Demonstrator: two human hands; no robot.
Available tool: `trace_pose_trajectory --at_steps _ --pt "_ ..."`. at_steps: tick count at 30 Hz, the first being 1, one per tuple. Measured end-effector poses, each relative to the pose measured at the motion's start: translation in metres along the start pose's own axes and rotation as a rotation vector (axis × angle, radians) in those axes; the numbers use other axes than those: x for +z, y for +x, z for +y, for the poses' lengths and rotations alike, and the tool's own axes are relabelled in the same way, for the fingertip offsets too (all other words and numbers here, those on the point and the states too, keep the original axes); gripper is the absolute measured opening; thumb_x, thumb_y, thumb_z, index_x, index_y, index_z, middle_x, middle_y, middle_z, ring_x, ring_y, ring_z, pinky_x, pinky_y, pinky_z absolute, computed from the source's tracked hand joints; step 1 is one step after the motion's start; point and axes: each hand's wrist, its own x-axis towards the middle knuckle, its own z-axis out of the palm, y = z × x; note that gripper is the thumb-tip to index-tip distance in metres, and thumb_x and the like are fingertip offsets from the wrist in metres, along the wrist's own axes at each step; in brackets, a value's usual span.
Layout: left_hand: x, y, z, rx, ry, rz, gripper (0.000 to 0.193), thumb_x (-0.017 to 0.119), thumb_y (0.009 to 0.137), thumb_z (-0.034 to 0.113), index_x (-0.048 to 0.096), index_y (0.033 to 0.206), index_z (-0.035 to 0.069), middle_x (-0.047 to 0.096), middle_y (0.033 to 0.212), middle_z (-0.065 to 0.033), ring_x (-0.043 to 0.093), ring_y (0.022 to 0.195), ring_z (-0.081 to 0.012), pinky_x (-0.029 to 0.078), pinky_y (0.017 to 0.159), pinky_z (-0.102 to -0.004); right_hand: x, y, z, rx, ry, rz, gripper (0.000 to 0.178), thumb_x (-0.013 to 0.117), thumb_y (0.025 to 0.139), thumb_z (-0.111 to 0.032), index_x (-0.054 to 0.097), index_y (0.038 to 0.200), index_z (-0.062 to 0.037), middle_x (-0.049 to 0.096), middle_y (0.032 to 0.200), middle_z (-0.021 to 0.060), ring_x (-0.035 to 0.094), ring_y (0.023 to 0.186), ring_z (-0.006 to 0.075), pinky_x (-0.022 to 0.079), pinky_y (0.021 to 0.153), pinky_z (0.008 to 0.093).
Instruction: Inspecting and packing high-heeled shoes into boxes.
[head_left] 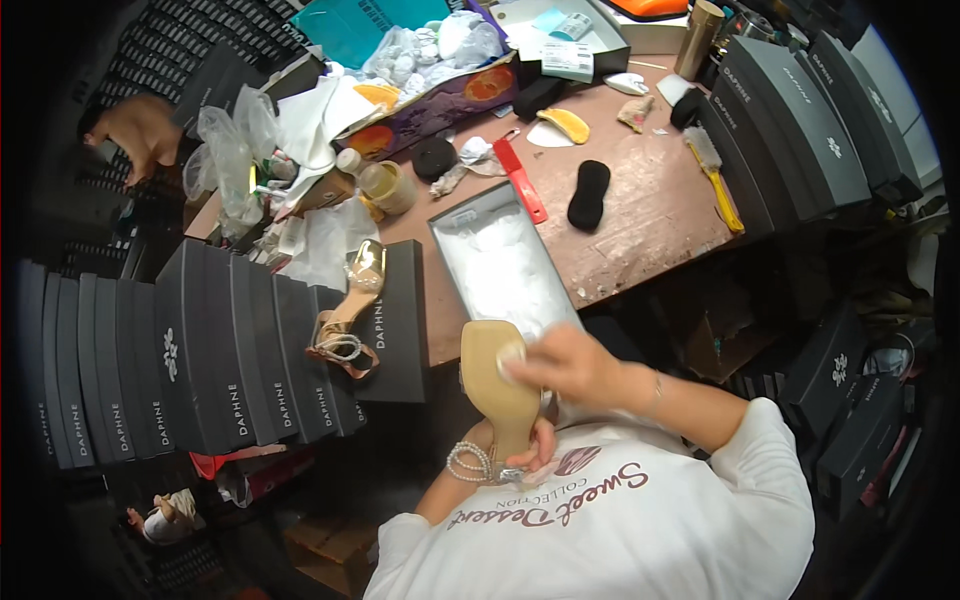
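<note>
Currently, shoe (pixel 488 390) sits sole-up just left of right hand (pixel 580 370), whose fingers pinch a blurred white pad (pixel 510 361); shoe's long axis runs forward from left hand (pixel 541 446), grasping its narrow end.

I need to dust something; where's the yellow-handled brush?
On the head view's right, the yellow-handled brush lies on the table, left of dark boxes.

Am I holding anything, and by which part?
Left grip holds a tan-soled, pearl-strapped sandal by its heel end; right grip a small white wad, exact hold blurred.
</note>
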Motion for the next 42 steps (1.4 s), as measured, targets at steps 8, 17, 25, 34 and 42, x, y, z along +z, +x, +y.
trace_pose_trajectory --at_steps 8,17,25,34,42 --pt "-0.004 0.001 0.005 -0.031 0.146 0.067 0.073 0.043 0.095 0.056 0.062 0.075 -0.012 0.05 0.048 -0.0121 0.049 0.047 -0.0193 0.041 0.05 -0.0274 0.015 0.009 0.043 0.079 -0.055 -0.096 0.035 0.06 0.086 -0.009 0.064 0.12 -0.0091 0.057 0.09 0.0073 0.059 0.08 0.0244 0.048 0.071 0.0364" --pt "-0.002 -0.02 0.051 0.41 -0.008 0.521 0.056 0.04 0.101 0.045 0.05 0.125 -0.005 0.065 0.08 -0.0154 0.059 0.054 -0.0189 0.054 0.06 -0.0349 0.011 0.005 0.059 1.003 1.811 0.315 0.027 0.05 0.097 -0.006 0.054 0.122 0.0012 0.057 0.088 0.0048 0.051 0.068 0.0103 0.046 0.059 0.025" --pt "0.017 -0.014 0.067 0.679 -0.104 0.476 0.061 0.037 0.103 0.049 0.04 0.141 0.001 0.051 0.073 -0.0046 0.052 0.063 -0.0148 0.047 0.066 -0.0328 0.007 -0.02 0.056 1.083 1.489 0.295 0.028 0.051 0.097 -0.006 0.057 0.123 0.003 0.067 0.099 0.0078 0.066 0.073 0.0126 0.058 0.066 0.026" --pt "0.007 -0.003 0.067 0.745 -0.243 0.051 0.063 0.044 0.101 0.045 0.039 0.139 -0.004 0.053 0.075 -0.0066 0.052 0.062 -0.0142 0.047 0.064 -0.031 0.003 -0.017 0.005 0.934 0.958 0.039 0.023 0.053 0.092 0.0 0.066 0.11 0.0044 0.065 0.1 0.0042 0.058 0.089 0.0094 0.046 0.08 0.0237" --pt "0.012 -0.009 0.073 0.759 -0.088 0.358 0.041 0.045 0.104 0.037 0.049 0.127 0.003 0.068 0.093 -0.0137 0.069 0.089 -0.0258 0.058 0.075 -0.0375 -0.026 0.001 0.035 0.718 0.489 0.129 0.02 0.054 0.089 0.003 0.066 0.104 0.004 0.062 0.094 0.0068 0.058 0.087 0.0132 0.045 0.078 0.0245"
